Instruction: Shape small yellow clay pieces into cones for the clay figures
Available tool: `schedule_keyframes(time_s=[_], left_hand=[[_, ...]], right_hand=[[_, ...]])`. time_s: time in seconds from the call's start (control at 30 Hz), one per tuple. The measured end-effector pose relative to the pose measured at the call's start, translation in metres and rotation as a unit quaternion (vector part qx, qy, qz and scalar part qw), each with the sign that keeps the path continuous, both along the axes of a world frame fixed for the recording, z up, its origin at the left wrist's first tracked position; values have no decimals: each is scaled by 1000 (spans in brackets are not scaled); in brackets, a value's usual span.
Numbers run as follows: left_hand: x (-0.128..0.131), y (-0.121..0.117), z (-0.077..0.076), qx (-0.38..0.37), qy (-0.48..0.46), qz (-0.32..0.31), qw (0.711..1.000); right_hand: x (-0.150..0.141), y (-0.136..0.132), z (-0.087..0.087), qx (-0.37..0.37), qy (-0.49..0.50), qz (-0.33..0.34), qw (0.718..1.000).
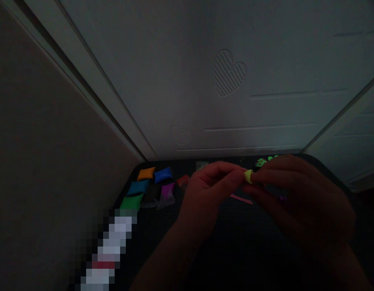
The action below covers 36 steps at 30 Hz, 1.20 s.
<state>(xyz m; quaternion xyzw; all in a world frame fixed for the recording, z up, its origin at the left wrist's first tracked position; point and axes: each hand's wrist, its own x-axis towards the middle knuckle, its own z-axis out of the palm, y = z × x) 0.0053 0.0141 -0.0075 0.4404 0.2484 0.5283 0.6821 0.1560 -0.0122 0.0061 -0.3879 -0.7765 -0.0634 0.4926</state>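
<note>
Above the dark table, a small yellow piece of modelling clay is pinched between my two hands. My left hand is closed, its thumb and index fingertips pressing the clay's left side. From the other side, my right hand holds the clay with its fingertips, the other fingers bent and in deep shadow. A flat pink strip lies on the table below the hands. Behind my left wrist, a reddish-orange packet is partly hidden. A small purple thing shows beneath my right hand.
Orange, blue, teal, green, black and purple packets lie at the left of the dark table. Light green pieces lie at the back right. A white panel with embossed hearts stands behind.
</note>
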Motion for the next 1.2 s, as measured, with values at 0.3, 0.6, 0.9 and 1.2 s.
schedule_keyframes(time_s=[0.3,0.6,0.9,1.2], left_hand=[[2,1,-2,-9,1,14,1000],[-2,-1,-1,42,10,2,999],[0,0,-1,-8,-7,16,1000],[9,-4,5,-118,-88,-44,988]], right_hand=[[2,0,-1,-2,-2,-4,1000],[-1,3,1,-12,50,39,998],[-1,2,-2,-18,53,46,997],[-2,0,-1,-15,42,35,998]])
